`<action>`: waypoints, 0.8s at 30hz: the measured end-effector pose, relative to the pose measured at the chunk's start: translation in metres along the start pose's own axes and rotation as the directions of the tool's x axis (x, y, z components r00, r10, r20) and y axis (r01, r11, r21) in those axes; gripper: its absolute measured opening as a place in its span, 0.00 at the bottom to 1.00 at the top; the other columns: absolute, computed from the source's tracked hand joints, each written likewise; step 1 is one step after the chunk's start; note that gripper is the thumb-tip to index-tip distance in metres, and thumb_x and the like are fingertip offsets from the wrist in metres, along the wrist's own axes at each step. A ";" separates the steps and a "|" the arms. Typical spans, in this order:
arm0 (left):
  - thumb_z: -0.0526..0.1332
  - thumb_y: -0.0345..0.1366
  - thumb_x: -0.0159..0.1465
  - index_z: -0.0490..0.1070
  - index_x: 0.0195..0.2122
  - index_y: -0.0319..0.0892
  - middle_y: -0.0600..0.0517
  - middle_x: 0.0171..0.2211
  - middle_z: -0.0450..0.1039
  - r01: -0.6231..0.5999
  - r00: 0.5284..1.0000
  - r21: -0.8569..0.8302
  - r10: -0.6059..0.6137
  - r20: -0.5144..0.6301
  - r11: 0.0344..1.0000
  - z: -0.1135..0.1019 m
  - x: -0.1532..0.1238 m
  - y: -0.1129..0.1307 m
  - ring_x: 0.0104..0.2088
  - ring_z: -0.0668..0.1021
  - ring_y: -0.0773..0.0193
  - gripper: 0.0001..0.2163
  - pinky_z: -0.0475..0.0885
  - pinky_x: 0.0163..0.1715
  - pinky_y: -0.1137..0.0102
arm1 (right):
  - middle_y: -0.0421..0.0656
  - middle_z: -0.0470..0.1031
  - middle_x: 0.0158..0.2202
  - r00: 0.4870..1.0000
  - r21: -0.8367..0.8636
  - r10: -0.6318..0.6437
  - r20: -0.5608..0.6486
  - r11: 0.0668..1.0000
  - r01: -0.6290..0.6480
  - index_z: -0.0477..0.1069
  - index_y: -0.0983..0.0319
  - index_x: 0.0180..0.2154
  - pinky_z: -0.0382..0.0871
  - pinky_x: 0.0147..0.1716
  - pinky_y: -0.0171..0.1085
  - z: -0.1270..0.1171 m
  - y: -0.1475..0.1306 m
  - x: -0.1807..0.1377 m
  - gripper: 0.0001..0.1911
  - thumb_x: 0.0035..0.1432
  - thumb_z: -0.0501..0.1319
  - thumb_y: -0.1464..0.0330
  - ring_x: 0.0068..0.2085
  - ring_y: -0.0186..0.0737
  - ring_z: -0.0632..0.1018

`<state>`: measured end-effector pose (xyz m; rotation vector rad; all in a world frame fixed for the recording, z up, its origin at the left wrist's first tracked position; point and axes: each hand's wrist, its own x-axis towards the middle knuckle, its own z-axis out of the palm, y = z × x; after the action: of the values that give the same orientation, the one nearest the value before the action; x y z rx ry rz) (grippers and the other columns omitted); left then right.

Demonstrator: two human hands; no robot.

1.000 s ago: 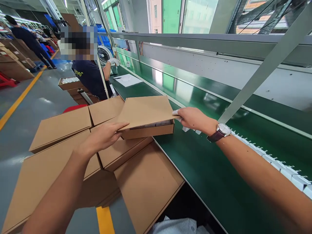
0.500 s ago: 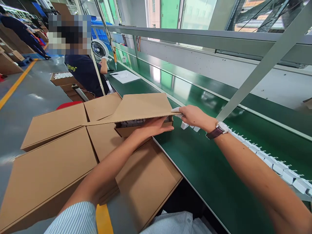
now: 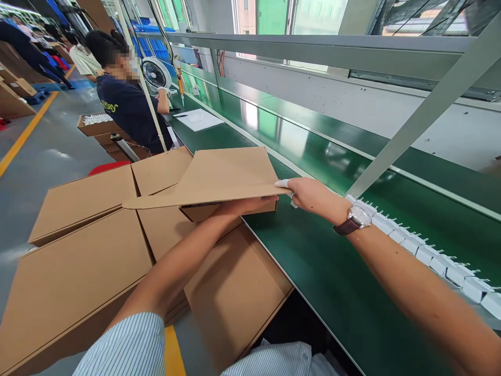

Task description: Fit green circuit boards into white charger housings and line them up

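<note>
A cardboard box lid (image 3: 230,169) slopes over a cardboard box (image 3: 260,206) at the edge of the green bench. My right hand (image 3: 307,194), with white coverings on its fingers and a watch at the wrist, pinches the lid's right corner. Under the lid's front edge my left hand (image 3: 245,205) reaches along the box's near side, fingers stretched out and partly hidden by the lid. What lies inside the box is now covered.
More closed cardboard boxes (image 3: 82,261) stand at the left. A row of white parts with pins (image 3: 426,256) lies along the green bench (image 3: 313,261) at right. A slanted metal post (image 3: 415,115) rises beyond my right hand. A co-worker (image 3: 125,104) sits ahead near a fan (image 3: 155,73).
The lid's front edge has come down over the opening, hiding the white contents seen before. My right hand has dropped slightly with the corner, and my left hand is more covered.
</note>
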<state>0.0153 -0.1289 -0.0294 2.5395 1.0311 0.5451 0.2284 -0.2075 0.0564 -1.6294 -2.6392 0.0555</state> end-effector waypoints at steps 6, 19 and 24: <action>0.60 0.39 0.71 0.61 0.68 0.46 0.42 0.71 0.60 -0.206 0.970 0.399 0.239 -0.034 0.894 0.004 -0.093 0.050 0.71 0.61 0.44 0.25 0.63 0.65 0.52 | 0.48 0.82 0.48 0.999 0.022 -0.036 -0.040 0.999 0.037 0.71 0.61 0.58 0.66 0.39 0.38 -0.003 -0.001 0.005 0.25 0.61 0.53 0.79 0.45 0.49 0.80; 0.63 0.46 0.69 0.61 0.69 0.41 0.39 0.62 0.72 0.114 0.910 0.737 0.227 -0.346 0.667 -0.113 -0.163 0.020 0.64 0.72 0.41 0.30 0.65 0.60 0.53 | 0.52 0.78 0.56 0.851 0.611 0.288 -0.440 0.790 0.049 0.70 0.62 0.57 0.69 0.62 0.55 0.128 0.006 0.018 0.21 0.62 0.59 0.68 0.59 0.54 0.76; 0.52 0.39 0.74 0.79 0.52 0.46 0.46 0.45 0.84 0.246 0.935 0.661 0.006 -0.355 0.709 -0.103 -0.138 0.013 0.41 0.84 0.52 0.17 0.72 0.35 0.65 | 0.55 0.75 0.60 0.848 0.559 0.294 -0.442 0.829 0.004 0.68 0.66 0.60 0.63 0.65 0.61 0.118 0.009 0.068 0.29 0.56 0.56 0.75 0.62 0.61 0.73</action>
<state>-0.1171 -0.2196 0.0357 3.0409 1.8141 0.6556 0.1998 -0.1439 -0.0613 -1.3953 -1.8556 0.3014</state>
